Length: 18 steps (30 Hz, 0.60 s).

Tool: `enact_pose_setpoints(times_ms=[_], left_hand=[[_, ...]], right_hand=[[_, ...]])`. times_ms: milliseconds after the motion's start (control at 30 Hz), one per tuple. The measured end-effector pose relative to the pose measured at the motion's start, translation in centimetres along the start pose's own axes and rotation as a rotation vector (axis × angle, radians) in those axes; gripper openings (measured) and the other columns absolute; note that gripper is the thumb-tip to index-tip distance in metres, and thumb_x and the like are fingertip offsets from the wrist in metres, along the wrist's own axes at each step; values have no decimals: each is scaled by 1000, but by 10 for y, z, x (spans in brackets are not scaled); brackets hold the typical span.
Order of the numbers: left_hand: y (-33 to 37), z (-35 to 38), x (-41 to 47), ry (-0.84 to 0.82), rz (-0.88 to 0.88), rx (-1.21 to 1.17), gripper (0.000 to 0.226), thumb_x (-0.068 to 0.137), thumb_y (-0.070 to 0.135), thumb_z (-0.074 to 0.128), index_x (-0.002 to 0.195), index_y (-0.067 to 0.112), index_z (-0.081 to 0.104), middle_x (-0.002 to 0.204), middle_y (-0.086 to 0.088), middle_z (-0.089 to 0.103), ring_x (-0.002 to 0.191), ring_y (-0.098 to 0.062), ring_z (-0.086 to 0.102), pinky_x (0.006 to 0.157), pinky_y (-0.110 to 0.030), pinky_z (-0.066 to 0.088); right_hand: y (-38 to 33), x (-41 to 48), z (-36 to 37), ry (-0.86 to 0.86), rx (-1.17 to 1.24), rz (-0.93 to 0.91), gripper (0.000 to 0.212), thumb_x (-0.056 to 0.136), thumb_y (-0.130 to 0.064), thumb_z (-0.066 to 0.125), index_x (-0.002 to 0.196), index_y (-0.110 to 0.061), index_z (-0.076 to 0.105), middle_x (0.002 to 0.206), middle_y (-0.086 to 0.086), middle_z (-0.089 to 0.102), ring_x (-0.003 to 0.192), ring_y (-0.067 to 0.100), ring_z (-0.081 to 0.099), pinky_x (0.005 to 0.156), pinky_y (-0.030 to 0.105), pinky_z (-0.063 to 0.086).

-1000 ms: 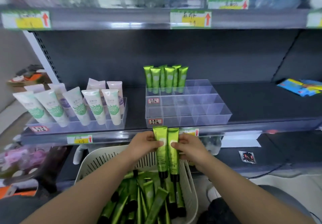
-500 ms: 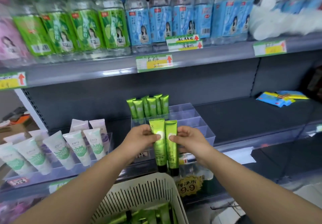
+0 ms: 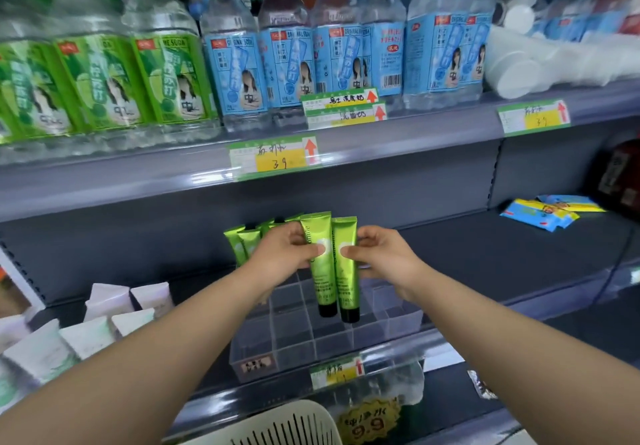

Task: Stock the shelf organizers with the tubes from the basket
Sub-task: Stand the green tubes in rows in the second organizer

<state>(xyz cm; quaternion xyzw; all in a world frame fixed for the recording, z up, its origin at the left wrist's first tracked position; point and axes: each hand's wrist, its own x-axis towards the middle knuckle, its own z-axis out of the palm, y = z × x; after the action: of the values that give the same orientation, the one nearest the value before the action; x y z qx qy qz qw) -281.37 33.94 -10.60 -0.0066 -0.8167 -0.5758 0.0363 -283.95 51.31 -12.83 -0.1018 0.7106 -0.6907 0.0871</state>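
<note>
Two green tubes with black caps hang side by side, caps down, over the clear shelf organizer (image 3: 277, 347). My left hand (image 3: 285, 250) pinches the left tube (image 3: 320, 278) and my right hand (image 3: 381, 257) pinches the right tube (image 3: 346, 285), thumbs on their fronts. Behind my left hand, several green tubes (image 3: 242, 243) stand upright in the organizer's back row. The nearer compartments hold nothing. Only the rim of the white basket (image 3: 277, 424) shows at the bottom edge.
White tubes (image 3: 86, 337) stand in a tray at the lower left. The shelf above carries green and blue bottles (image 3: 242, 63) and price tags (image 3: 273, 157). Blue and yellow packets (image 3: 543, 214) lie at the right of the dark shelf. A yellow 9.9 label (image 3: 367, 420) hangs below.
Both hands have carried the two tubes up out of the basket and forward over the organizer. The view has tilted upward, so the basket has dropped almost out of sight.
</note>
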Motion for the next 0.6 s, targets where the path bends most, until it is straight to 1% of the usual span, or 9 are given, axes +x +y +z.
enact_pose_setpoints(times_ms=[100, 167, 233, 300, 333, 367, 433, 533, 600], left_hand=[[6, 5, 21, 2, 38, 51, 18, 85, 7, 67, 100, 14, 60, 97, -3, 66, 93, -19, 64, 83, -30, 54], [6, 6, 35, 23, 47, 83, 15, 85, 8, 68, 94, 17, 59, 93, -2, 65, 90, -18, 63, 83, -32, 55], [4, 6, 49, 47, 48, 115, 16, 84, 10, 69, 96, 13, 60, 97, -7, 67, 91, -23, 65, 86, -38, 55], [0, 4, 63, 55, 51, 174, 25, 82, 15, 71, 103, 8, 61, 101, -11, 68, 94, -27, 67, 88, -45, 54], [-2, 3, 70, 54, 53, 198, 28, 81, 17, 72, 105, 8, 61, 101, -11, 69, 93, -27, 67, 88, -47, 54], [-3, 3, 76, 53, 56, 221, 29, 81, 18, 72, 105, 9, 61, 100, -10, 69, 92, -28, 67, 88, -48, 53], [-6, 1, 90, 73, 64, 264, 30, 80, 19, 73, 104, 8, 60, 99, -11, 67, 92, -29, 66, 88, -48, 53], [-10, -1, 112, 96, 77, 292, 30, 78, 22, 74, 103, 15, 57, 104, -5, 64, 96, -25, 64, 90, -46, 53], [-11, 0, 123, 107, 91, 293, 36, 79, 21, 75, 108, 21, 54, 110, -3, 61, 100, -25, 62, 93, -44, 51]], right_hand=[[-2, 19, -8, 27, -3, -8, 13, 85, -4, 66, 96, -5, 61, 91, 11, 66, 78, 22, 66, 75, 35, 57], [-2, 32, -13, 43, -12, -20, 10, 84, -3, 66, 92, -8, 60, 92, 13, 64, 81, 24, 65, 78, 37, 56], [-1, 45, -18, 56, -27, -27, 11, 84, -2, 66, 88, -10, 59, 92, 12, 64, 79, 21, 65, 75, 34, 56], [-1, 58, -22, 60, -26, -35, 14, 85, -2, 66, 84, -12, 57, 85, 8, 62, 65, 10, 63, 63, 25, 56], [-1, 64, -24, 63, -23, -37, 15, 85, -1, 65, 83, -13, 56, 82, 6, 61, 57, 5, 61, 58, 22, 54], [-1, 70, -26, 69, -24, -39, 15, 85, -1, 65, 82, -12, 56, 80, 5, 60, 53, 3, 59, 58, 23, 54], [-1, 82, -29, 82, -33, -48, 15, 84, -1, 66, 83, -11, 55, 80, 5, 59, 57, 7, 59, 65, 29, 54], [-2, 101, -32, 94, -58, -85, 14, 84, 0, 65, 85, -10, 55, 76, 4, 58, 66, 15, 59, 62, 25, 54], [-2, 113, -32, 97, -35, -113, 13, 84, 2, 64, 89, -7, 55, 82, 10, 59, 75, 22, 61, 72, 35, 56]])
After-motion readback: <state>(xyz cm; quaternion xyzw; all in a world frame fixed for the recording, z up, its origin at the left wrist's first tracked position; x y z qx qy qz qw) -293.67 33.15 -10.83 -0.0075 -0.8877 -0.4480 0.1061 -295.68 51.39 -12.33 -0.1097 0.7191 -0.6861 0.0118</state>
